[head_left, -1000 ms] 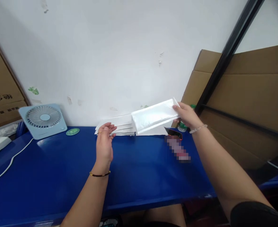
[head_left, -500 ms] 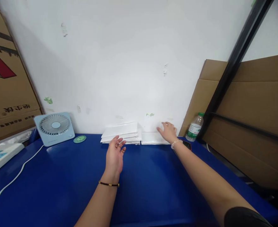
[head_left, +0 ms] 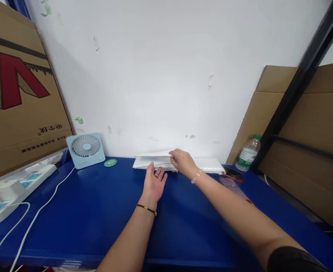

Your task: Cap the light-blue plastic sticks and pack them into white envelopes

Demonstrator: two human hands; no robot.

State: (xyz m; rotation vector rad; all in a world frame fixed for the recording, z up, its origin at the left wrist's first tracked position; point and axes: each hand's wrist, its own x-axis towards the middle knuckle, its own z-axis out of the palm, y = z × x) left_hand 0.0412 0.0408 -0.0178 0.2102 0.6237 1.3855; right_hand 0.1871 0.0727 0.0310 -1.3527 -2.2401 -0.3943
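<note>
Against the wall lies a stack of flat white packets (head_left: 143, 163), paper-like or plastic; their exact kind I cannot tell. My right hand (head_left: 183, 162) pinches the right edge of the top white packet (head_left: 155, 153), which is lifted and tilted off the ones beneath. In front of the stack, my left hand (head_left: 155, 183) is palm up with its fingers spread, holding nothing. To the right of the stack lies a second white pile (head_left: 208, 165), partly hidden behind my right hand.
A blue fan (head_left: 86, 150) and a green disc (head_left: 110, 163) stand left on the blue table (head_left: 104, 211). A white power strip (head_left: 38, 177) with cables lies farther left. Two phones (head_left: 234, 187) and a water bottle (head_left: 249, 153) are at right. Cardboard (head_left: 313, 143) flanks both sides.
My right hand has moved left from the right-hand pile to the stack and taken hold of its top packet, raising it. My left hand has turned palm up. The view has shifted left.
</note>
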